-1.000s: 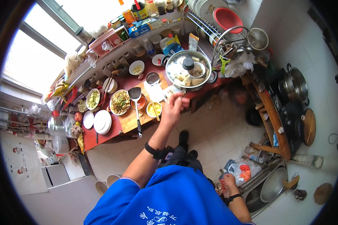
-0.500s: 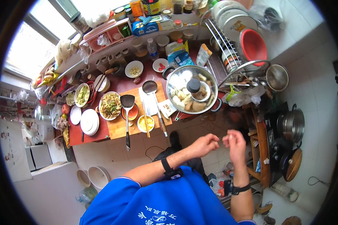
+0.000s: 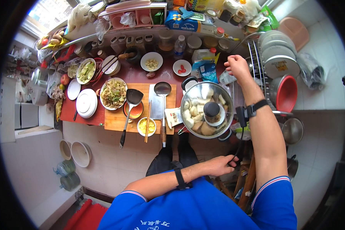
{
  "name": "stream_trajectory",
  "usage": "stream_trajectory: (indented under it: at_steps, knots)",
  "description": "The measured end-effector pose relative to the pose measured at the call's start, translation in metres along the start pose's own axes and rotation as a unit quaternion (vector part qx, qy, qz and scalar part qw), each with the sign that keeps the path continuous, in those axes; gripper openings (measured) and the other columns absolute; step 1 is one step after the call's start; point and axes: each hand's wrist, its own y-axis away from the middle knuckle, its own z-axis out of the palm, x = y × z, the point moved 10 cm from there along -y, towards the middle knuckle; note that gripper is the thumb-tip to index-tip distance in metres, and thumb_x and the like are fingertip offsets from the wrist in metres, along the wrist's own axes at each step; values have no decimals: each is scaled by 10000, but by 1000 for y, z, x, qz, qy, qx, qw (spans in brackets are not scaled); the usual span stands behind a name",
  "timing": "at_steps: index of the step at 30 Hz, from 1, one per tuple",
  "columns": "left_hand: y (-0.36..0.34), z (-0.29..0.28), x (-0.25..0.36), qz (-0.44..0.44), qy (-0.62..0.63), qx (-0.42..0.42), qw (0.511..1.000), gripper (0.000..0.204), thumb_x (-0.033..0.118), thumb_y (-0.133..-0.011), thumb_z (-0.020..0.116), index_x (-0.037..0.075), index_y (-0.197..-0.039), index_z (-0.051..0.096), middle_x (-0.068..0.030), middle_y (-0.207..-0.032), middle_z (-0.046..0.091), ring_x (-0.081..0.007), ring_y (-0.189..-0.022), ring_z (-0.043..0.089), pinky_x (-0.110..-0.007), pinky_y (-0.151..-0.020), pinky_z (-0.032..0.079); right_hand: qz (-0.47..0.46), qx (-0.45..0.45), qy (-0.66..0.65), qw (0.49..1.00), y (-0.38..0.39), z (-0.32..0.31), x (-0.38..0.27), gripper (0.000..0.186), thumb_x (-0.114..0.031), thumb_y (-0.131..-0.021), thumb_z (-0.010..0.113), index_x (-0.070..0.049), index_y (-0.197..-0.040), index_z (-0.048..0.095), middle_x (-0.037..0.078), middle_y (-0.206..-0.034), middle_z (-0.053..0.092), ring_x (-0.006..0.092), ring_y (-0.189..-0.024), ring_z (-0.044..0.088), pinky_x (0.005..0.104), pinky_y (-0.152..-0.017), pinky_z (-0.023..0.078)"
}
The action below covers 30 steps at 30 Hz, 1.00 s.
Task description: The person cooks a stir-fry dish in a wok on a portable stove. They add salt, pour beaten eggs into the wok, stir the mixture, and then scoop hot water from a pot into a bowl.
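Note:
My left hand (image 3: 219, 165) is low in front of the counter, with its fingers closed on a thin black cord (image 3: 240, 145). The cord hangs from a black block (image 3: 241, 116) beside my right wristband. My right hand (image 3: 237, 67) reaches over the counter between the dish rack and a blue bag (image 3: 208, 72). Its fingers are curled, and what they hold, if anything, is hidden. Left of my right forearm stands a pot with a glass lid (image 3: 196, 100). Pale and brown chunks and a small white bowl show through the glass.
A cutting board (image 3: 113, 122) bears a spatula (image 3: 134, 97), a ladle (image 3: 163, 89), a cleaver (image 3: 156, 107) and a yellow-filled bowl (image 3: 147, 127). Several plates of food stand to the left. A dish rack (image 3: 255, 57) with a red bowl (image 3: 286, 94) is at the right.
My hands were near each other in front of the counter. The right has moved up and forward past the pot; the left has dropped lower and now has the cord. The view has shifted.

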Motion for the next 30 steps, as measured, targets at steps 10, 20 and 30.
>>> stream_trajectory:
  at_steps: [10,20,30]
  knots:
    - [-14,-38,-40,-92,59,8,994,554,256,-988,620,-13,-1440,446,-141,-1311,656,-271,-1073,694,-374,-931,551,110,-121,257,952,-134,90,142,294,-208,-887,618,64,-868,725,204,-769,723,313,-619,702,445,-594,571]
    - [-31,-56,-34,-83,183,39,979,540,196,-1004,594,-9,-1465,401,-153,-1282,655,-186,-918,705,-340,-857,580,189,-151,207,948,-167,113,201,233,-234,-972,597,-17,-965,681,84,-818,721,216,-640,658,388,-543,510]
    - [-32,-56,-40,-114,170,41,978,563,194,-1004,588,1,-1492,387,-157,-1294,650,-170,-956,705,-327,-899,566,-39,-66,408,910,-169,93,156,367,-213,-891,620,-28,-1200,691,230,-1204,701,396,-1150,660,452,-986,529]
